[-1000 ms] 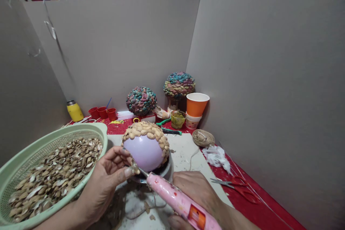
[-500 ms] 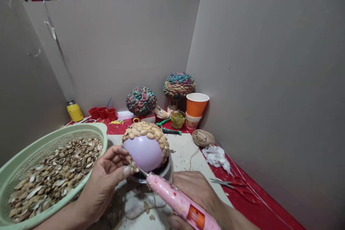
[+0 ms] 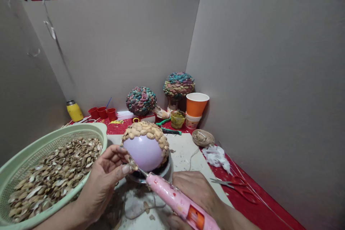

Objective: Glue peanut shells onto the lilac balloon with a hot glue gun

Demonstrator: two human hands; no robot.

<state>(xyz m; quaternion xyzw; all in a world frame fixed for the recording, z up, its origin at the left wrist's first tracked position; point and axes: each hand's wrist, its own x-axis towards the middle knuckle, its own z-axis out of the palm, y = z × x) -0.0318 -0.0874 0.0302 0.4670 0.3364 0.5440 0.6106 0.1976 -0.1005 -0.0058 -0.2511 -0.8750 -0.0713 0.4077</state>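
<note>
My left hand (image 3: pixel 107 176) pinches a small nutshell (image 3: pixel 132 164) between thumb and fingertips. Wrapped in my right hand (image 3: pixel 198 190) is a pink hot glue gun (image 3: pixel 172 196), its metal nozzle touching or almost touching that shell. Just behind both hands a lilac balloon (image 3: pixel 144 153) rests in a dark round bowl (image 3: pixel 168 169). Tan nutshells (image 3: pixel 145 129) cover the balloon's top and right side, while its front is bare. To the left stands a pale green colander (image 3: pixel 101 129) with many loose shells (image 3: pixel 56 176) in it.
A white board (image 3: pixel 183 154) lies on red cloth. Red-handled scissors (image 3: pixel 239 187), crumpled white plastic (image 3: pixel 217 157) and a twine coil (image 3: pixel 203 137) lie right. Behind are two colourful shell-covered balls (image 3: pixel 141 100), an orange cup (image 3: pixel 197 105), red cups (image 3: pixel 111 114) and a yellow bottle (image 3: pixel 74 111). Grey panels surround everything.
Almost nothing differs. The shell in my left hand is tilted very slightly, and the glue gun stays at it. The balloon and the other things have not moved.
</note>
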